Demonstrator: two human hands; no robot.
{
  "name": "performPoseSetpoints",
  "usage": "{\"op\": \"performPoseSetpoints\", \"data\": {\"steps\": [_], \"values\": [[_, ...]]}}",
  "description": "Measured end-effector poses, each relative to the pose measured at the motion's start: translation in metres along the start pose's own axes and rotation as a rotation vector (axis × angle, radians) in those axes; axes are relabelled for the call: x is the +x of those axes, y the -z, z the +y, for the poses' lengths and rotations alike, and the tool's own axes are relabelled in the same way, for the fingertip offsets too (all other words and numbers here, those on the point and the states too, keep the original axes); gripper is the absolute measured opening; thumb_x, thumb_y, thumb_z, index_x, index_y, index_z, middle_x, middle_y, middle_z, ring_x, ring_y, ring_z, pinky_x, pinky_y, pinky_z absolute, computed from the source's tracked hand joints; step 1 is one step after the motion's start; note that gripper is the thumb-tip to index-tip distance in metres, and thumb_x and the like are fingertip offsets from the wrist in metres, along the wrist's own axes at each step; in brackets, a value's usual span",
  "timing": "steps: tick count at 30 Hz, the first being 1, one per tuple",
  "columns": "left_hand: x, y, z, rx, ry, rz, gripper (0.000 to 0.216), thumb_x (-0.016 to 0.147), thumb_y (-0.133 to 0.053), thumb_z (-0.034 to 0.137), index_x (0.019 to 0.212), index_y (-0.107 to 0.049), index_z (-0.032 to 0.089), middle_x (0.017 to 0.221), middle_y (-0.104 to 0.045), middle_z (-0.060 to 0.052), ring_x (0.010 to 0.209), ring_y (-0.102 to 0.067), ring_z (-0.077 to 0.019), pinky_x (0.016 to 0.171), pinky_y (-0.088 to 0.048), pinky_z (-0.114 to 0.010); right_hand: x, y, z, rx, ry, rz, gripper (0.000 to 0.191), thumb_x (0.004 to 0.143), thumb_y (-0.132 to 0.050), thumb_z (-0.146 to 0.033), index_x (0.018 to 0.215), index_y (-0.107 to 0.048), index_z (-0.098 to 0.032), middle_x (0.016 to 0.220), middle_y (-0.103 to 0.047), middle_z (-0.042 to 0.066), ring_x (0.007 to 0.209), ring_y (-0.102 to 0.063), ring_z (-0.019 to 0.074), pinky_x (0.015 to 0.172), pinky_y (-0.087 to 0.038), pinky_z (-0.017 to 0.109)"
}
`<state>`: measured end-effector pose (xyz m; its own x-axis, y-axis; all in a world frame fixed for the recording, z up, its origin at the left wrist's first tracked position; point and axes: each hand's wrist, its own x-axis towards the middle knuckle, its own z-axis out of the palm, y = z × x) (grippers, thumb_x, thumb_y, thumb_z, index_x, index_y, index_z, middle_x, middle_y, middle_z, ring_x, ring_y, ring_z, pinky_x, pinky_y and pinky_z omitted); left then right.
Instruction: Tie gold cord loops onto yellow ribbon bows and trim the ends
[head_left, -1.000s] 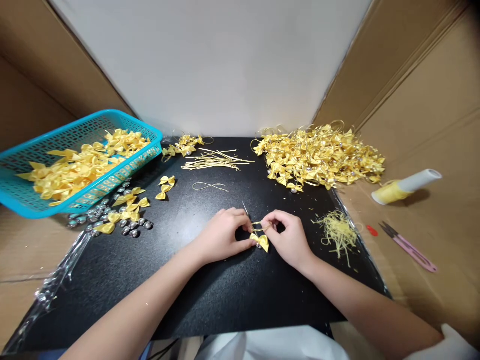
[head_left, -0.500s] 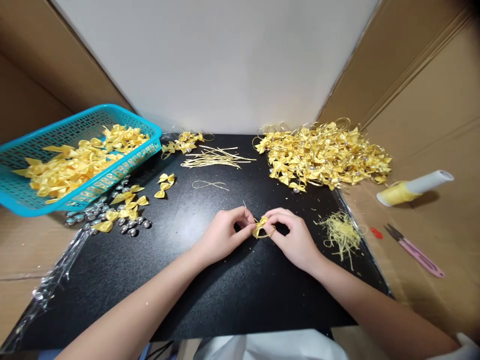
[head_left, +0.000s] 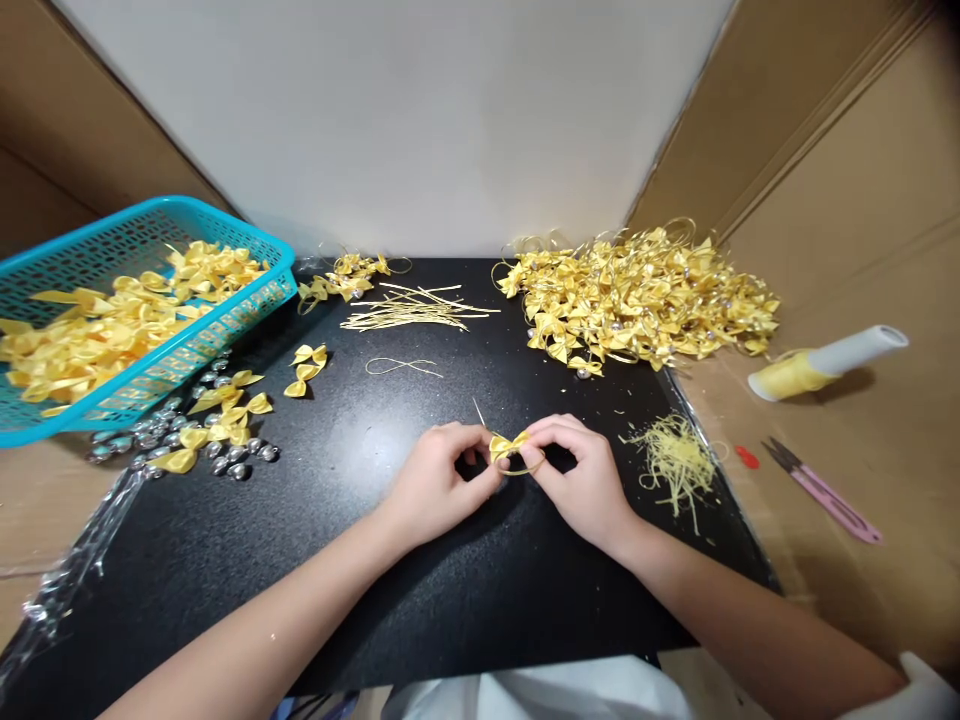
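Note:
A yellow ribbon bow (head_left: 509, 446) with a gold cord loop under it is pinched between my two hands, low over the black table. My left hand (head_left: 452, 470) is closed on the bow's left side, thumb and forefinger nearly meeting. On the right side, my right hand (head_left: 576, 470) grips the bow and part of the loop with its fingertips. A thin needle (head_left: 478, 411) sticks up beside my left fingers; which finger holds it I cannot tell. Farther back lies a looped thread (head_left: 405, 367) on the black table (head_left: 420, 620).
Left: a blue basket (head_left: 176, 350) of yellow bows, with loose bows (head_left: 227, 428) and silver bells (head_left: 238, 471). Cut gold cords (head_left: 420, 312) lie at the back. Right: a heap of finished bows (head_left: 630, 300), thread scraps (head_left: 675, 462), a thread tube (head_left: 855, 350) and pink-handled snips (head_left: 832, 503).
The bow has turned so its front shows more fully, and it sits slightly further left. My left fingers have shifted lower on it. The whole view has moved a little.

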<state>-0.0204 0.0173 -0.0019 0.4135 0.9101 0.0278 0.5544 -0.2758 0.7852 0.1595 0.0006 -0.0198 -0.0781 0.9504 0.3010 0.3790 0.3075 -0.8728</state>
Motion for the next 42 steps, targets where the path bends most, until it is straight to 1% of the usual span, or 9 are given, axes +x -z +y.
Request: {"op": "performPoseSetpoints", "data": {"steps": [6,16,21,24,27,29,33,36,42], "values": [[-0.001,-0.006,-0.002,-0.049,0.016,0.067,0.02,0.081,-0.065,0.037,0.079,-0.069,0.018,0.065,-0.065,-0.001,0.061,-0.055,-0.0136,0.059,-0.042,-0.024,0.0,-0.002,-0.001,-0.003,0.021,0.013,0.014,0.079,-0.065,-0.012,0.069,-0.066,-0.021,0.078,-0.071,0.002,0.077,-0.063,0.0179,0.072,-0.051,0.033],[-0.003,-0.011,-0.005,-0.102,0.014,0.118,0.023,0.085,-0.064,0.036,0.073,-0.068,0.017,0.063,-0.066,-0.002,0.06,-0.056,-0.0131,0.058,-0.041,-0.024,-0.001,-0.003,-0.002,-0.043,0.061,0.016,0.015,0.079,-0.063,-0.007,0.071,-0.065,-0.02,0.077,-0.069,0.002,0.078,-0.062,0.0171,0.073,-0.05,0.032],[-0.004,-0.012,-0.007,-0.114,0.045,0.12,0.026,0.085,-0.062,0.034,0.066,-0.063,0.015,0.06,-0.062,-0.001,0.057,-0.053,-0.0119,0.056,-0.038,-0.023,-0.003,-0.002,-0.003,-0.186,0.095,0.119,0.019,0.078,-0.066,-0.013,0.064,-0.056,-0.021,0.071,-0.061,0.001,0.073,-0.056,0.0173,0.07,-0.044,0.033],[-0.004,-0.013,-0.006,-0.147,0.089,0.103,0.027,0.084,-0.061,0.033,0.064,-0.061,0.015,0.057,-0.058,0.001,0.055,-0.049,-0.0107,0.053,-0.036,-0.022,-0.006,-0.001,-0.005,-0.292,0.204,0.12,0.026,0.08,-0.067,-0.02,0.058,-0.053,-0.021,0.062,-0.055,-0.001,0.064,-0.051,0.0149,0.068,-0.038,0.033],[-0.004,-0.012,-0.003,-0.114,0.068,0.089,0.024,0.082,-0.06,0.025,0.06,-0.056,0.015,0.055,-0.054,0.003,0.053,-0.046,-0.0096,0.054,-0.034,-0.021,-0.008,-0.002,-0.009,-0.395,0.228,0.029,0.008,0.084,-0.065,-0.026,0.078,-0.069,-0.023,0.067,-0.061,-0.001,0.068,-0.053,0.0154,0.074,-0.034,0.036],[-0.005,-0.012,0.0,-0.05,0.026,0.093,0.024,0.08,-0.059,0.02,0.057,-0.052,0.015,0.053,-0.052,0.004,0.053,-0.046,-0.0091,0.056,-0.035,-0.022,-0.007,-0.002,-0.011,-0.44,0.147,-0.023,0.01,0.086,-0.063,-0.026,0.091,-0.071,-0.024,0.073,-0.064,0.001,0.073,-0.055,0.0168,0.076,-0.032,0.037],[-0.005,-0.012,0.002,0.048,-0.053,0.08,0.023,0.08,-0.059,0.018,0.058,-0.052,0.015,0.054,-0.054,0.004,0.055,-0.049,-0.0095,0.062,-0.035,-0.024,-0.003,-0.002,-0.011,-0.343,-0.002,-0.127,0.009,0.085,-0.063,-0.021,0.08,-0.07,-0.022,0.074,-0.063,0.0,0.076,-0.054,0.0167,0.076,-0.031,0.035],[-0.005,-0.011,0.003,0.049,-0.052,0.074,0.024,0.081,-0.058,0.02,0.058,-0.052,0.015,0.054,-0.054,0.003,0.055,-0.049,-0.0098,0.062,-0.035,-0.024,0.0,-0.001,-0.009,-0.21,-0.052,-0.137,0.013,0.084,-0.063,-0.014,0.073,-0.067,-0.021,0.071,-0.06,-0.001,0.074,-0.052,0.0155,0.074,-0.034,0.033],[-0.004,-0.009,0.003,-0.225,0.128,0.035,0.025,0.082,-0.059,0.028,0.061,-0.057,0.015,0.056,-0.057,0.001,0.055,-0.049,-0.0105,0.054,-0.035,-0.022,0.002,0.004,-0.007,0.061,-0.042,-0.2,0.013,0.09,-0.055,-0.019,0.078,-0.059,-0.02,0.077,-0.054,0.0,0.079,-0.048,0.0159,0.075,-0.038,0.031]]}}
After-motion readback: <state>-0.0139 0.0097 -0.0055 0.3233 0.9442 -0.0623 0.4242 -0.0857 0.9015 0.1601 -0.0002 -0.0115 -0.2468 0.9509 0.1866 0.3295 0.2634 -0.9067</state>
